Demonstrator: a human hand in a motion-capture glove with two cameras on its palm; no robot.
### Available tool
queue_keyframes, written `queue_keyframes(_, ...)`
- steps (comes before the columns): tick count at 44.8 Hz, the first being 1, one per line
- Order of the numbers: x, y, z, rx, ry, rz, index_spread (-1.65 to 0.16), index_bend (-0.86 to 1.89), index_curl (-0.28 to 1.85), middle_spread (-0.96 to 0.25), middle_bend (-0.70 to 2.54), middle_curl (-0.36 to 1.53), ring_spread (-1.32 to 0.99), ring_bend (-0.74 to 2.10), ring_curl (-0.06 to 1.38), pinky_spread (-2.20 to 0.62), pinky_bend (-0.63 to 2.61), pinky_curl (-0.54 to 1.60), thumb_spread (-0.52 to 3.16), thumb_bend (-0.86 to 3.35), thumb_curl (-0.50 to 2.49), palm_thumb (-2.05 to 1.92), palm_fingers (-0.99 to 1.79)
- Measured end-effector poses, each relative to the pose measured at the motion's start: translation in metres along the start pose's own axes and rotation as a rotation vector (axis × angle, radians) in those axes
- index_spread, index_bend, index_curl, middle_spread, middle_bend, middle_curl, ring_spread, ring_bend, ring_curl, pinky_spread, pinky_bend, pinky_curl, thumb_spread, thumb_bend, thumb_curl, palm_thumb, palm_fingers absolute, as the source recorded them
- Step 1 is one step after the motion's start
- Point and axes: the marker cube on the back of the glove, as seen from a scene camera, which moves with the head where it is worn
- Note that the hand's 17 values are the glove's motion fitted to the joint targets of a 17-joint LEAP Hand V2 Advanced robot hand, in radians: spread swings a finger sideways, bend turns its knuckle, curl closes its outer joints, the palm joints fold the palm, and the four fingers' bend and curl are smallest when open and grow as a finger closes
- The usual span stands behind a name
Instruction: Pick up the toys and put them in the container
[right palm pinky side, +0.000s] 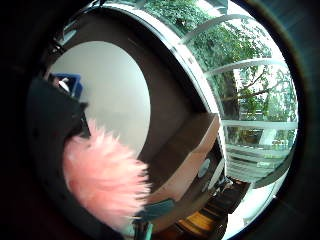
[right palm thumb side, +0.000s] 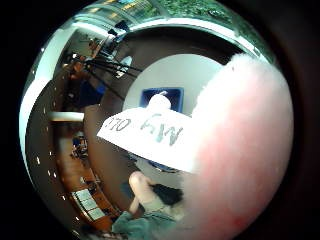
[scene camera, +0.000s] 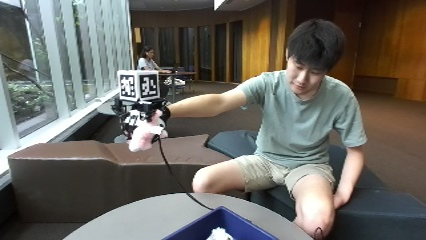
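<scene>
Nearest us sits the blue container (scene camera: 213, 226) on the round grey table (scene camera: 126, 220), with a white toy (scene camera: 218, 233) lying inside it. Beyond the table we see a brown bench (scene camera: 80, 170), then tall windows (scene camera: 40, 60) and wood-panelled walls. Our gloved right hand (scene camera: 143, 117) is raised well above the table and out to the side, arm stretched nearly level, fingers curled round a fluffy pink toy (scene camera: 143, 137) that hangs below the palm. A paper tag (right palm thumb side: 145, 135) dangles beside the toy.
</scene>
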Motion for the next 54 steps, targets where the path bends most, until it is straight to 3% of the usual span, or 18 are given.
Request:
queue_keyframes(8, -0.067, -0.008, -0.038, 0.063, -0.027, -0.076, -0.24, 1.08, 0.95, -0.17, 1.14, 0.75, -0.41, 1.14, 0.69, -0.23, 0.87, 0.47, 0.54, 0.04, 0.97, 0.66, 1.03)
queue_keyframes(23, -0.209, -0.017, -0.031, 0.076, -0.102, -0.254, -0.22, 1.10, 0.96, -0.15, 1.16, 0.76, -0.41, 1.15, 0.73, -0.24, 0.89, 0.51, 0.42, 0.02, 1.07, 0.65, 1.00)
queue_keyframes(31, -0.254, -0.027, -0.001, 0.059, -0.074, -0.236, -0.21, 1.11, 0.97, -0.15, 1.16, 0.77, -0.41, 1.14, 0.74, -0.24, 0.89, 0.53, 0.38, 0.00, 1.11, 0.65, 0.97)
queue_keyframes(36, -0.257, -0.029, 0.025, -0.088, -0.030, -0.174, -0.21, 1.10, 0.97, -0.16, 1.14, 0.76, -0.40, 1.11, 0.74, -0.23, 0.89, 0.54, 0.39, -0.02, 1.11, 0.62, 0.86)
queue_keyframes(38, -0.255, -0.028, 0.035, -0.210, -0.018, -0.152, -0.21, 1.08, 0.97, -0.16, 1.12, 0.75, -0.39, 1.10, 0.74, -0.23, 0.88, 0.55, 0.40, -0.03, 1.11, 0.61, 0.78)
queue_keyframes(42, -0.251, -0.022, 0.052, -0.505, 0.004, -0.124, -0.20, 0.88, 0.95, -0.18, 1.04, 0.73, -0.37, 1.04, 0.74, -0.19, 0.88, 0.58, 0.63, -0.08, 1.03, 0.46, 0.31)
queue_keyframes(45, -0.249, -0.016, 0.055, -0.567, -0.010, -0.131, -0.19, 0.40, 0.83, -0.12, 0.66, 0.63, -0.26, 0.82, 0.71, -0.11, 1.17, 0.64, 0.79, -0.12, 0.92, 0.27, -0.58)
queue_keyframes(46, -0.248, -0.014, 0.054, -0.550, -0.016, -0.139, -0.18, 0.30, 0.78, -0.08, 0.53, 0.58, -0.22, 0.74, 0.68, -0.08, 1.21, 0.61, 0.82, -0.11, 0.89, 0.23, -0.68)
queue_keyframes(49, -0.248, -0.009, 0.042, -0.464, -0.014, -0.168, -0.18, 0.09, 0.64, -0.02, 0.32, 0.50, -0.15, 0.53, 0.59, -0.03, 1.23, 0.56, 0.91, -0.08, 0.82, 0.16, -0.63)
queue_keyframes(54, -0.250, 0.007, 0.007, -0.359, 0.020, -0.211, -0.17, 0.04, 0.48, 0.02, 0.15, 0.43, -0.06, 0.33, 0.48, 0.03, 1.15, 0.53, 1.02, -0.05, 0.72, 0.10, -0.47)
